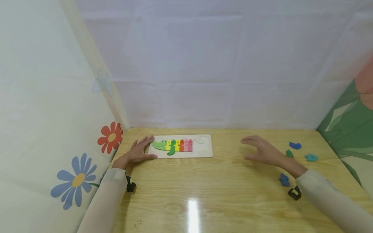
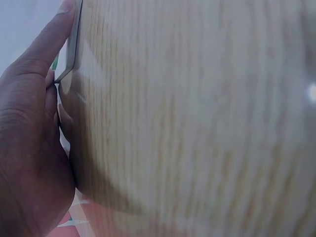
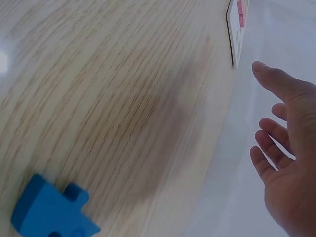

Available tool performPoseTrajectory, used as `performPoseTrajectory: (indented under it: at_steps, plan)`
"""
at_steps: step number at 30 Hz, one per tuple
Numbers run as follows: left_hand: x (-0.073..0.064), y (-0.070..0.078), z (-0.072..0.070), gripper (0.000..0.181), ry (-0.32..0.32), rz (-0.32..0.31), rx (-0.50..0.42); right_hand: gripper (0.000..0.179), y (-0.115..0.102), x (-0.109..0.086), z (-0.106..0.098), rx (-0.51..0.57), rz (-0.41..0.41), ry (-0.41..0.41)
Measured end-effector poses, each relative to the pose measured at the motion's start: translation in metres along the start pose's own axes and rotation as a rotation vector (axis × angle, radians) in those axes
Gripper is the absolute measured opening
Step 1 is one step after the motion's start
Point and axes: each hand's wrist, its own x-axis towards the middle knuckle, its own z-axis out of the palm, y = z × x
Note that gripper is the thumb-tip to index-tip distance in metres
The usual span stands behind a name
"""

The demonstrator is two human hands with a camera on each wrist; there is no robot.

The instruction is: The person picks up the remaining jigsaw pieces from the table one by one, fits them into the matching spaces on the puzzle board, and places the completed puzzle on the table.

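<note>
A pale wooden puzzle board (image 1: 202, 150) lies near the back of the table. On it is a crocodile puzzle with a green head (image 1: 159, 145) and a row of yellow, green, orange and pink body pieces (image 1: 186, 145); the tail end shows bare wood with a curved outline. My left hand (image 1: 135, 154) rests at the board's left end, its straight thumb along the near edge and its fingertips by the far corner. To the board's right, my right hand (image 1: 262, 151) hovers over the table with relaxed fingers apart, holding nothing.
Several loose puzzle pieces lie on the right: a blue one (image 1: 295, 145), a green one (image 1: 289, 153) partly behind the right hand, a teal one (image 1: 311, 157) and a darker blue one (image 1: 284, 180). Cloth walls (image 1: 186, 81) enclose the wooden table (image 1: 221, 194) at the back and sides.
</note>
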Motion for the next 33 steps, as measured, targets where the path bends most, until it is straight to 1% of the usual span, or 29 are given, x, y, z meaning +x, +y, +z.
performPoseTrajectory:
  at_steps: [5, 9, 13, 16, 19, 25, 29, 33]
  plan:
    - [0.002, 0.001, 0.001, 0.113, -0.005, 0.006, 0.001, 0.065, 0.002, -0.01, -0.007, -0.01, -0.005, 0.016]
    - [0.002, 0.001, 0.002, 0.114, 0.006, 0.02, -0.006, 0.065, 0.003, -0.016, -0.011, -0.009, 0.0, 0.015]
    - [0.001, 0.0, 0.002, 0.116, 0.01, 0.019, -0.009, 0.066, 0.005, -0.021, -0.016, -0.035, -0.002, 0.028]
    - [0.0, -0.001, 0.001, 0.115, 0.005, 0.007, -0.007, 0.066, 0.005, -0.026, -0.021, -0.039, 0.016, 0.025]
    - [0.0, -0.001, 0.001, 0.113, 0.003, 0.001, 0.006, 0.065, 0.006, -0.032, -0.027, -0.032, 0.054, 0.005]
    - [0.0, 0.0, 0.001, 0.112, -0.002, 0.006, 0.019, 0.066, 0.012, -0.048, -0.037, -0.022, 0.119, -0.03]
    - [0.0, -0.001, 0.001, 0.114, 0.003, 0.016, 0.019, 0.067, 0.017, -0.058, -0.04, -0.003, 0.127, -0.013]
    - [0.002, -0.001, 0.0, 0.113, 0.005, 0.02, 0.021, 0.068, 0.022, -0.065, -0.043, -0.032, 0.129, 0.004]
